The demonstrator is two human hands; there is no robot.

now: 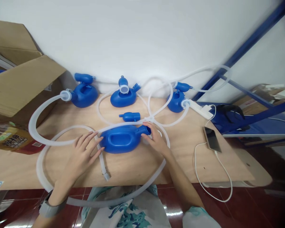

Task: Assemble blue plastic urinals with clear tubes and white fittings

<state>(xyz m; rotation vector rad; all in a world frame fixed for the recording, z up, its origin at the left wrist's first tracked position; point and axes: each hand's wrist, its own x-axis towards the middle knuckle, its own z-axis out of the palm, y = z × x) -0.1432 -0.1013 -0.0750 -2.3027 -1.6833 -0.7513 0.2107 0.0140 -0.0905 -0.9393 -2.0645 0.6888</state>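
Note:
A blue plastic vessel [121, 139] lies on the wooden table [137, 167] in front of me. My left hand [84, 155] rests flat beside its left end, fingers spread over a translucent hose [102, 161]. My right hand [155, 137] pinches the vessel's spout at its right end, where a long translucent hose [133, 196] loops toward me. A small blue connector [130, 117] lies just behind the vessel.
Three more blue vessels [84, 93] [123, 96] [177, 101] with hoses stand along the white wall. A cardboard box [19, 82] and a packet [11, 139] sit at the left. A phone [212, 139] on a white cable lies at the right, near blue shelving [251, 117].

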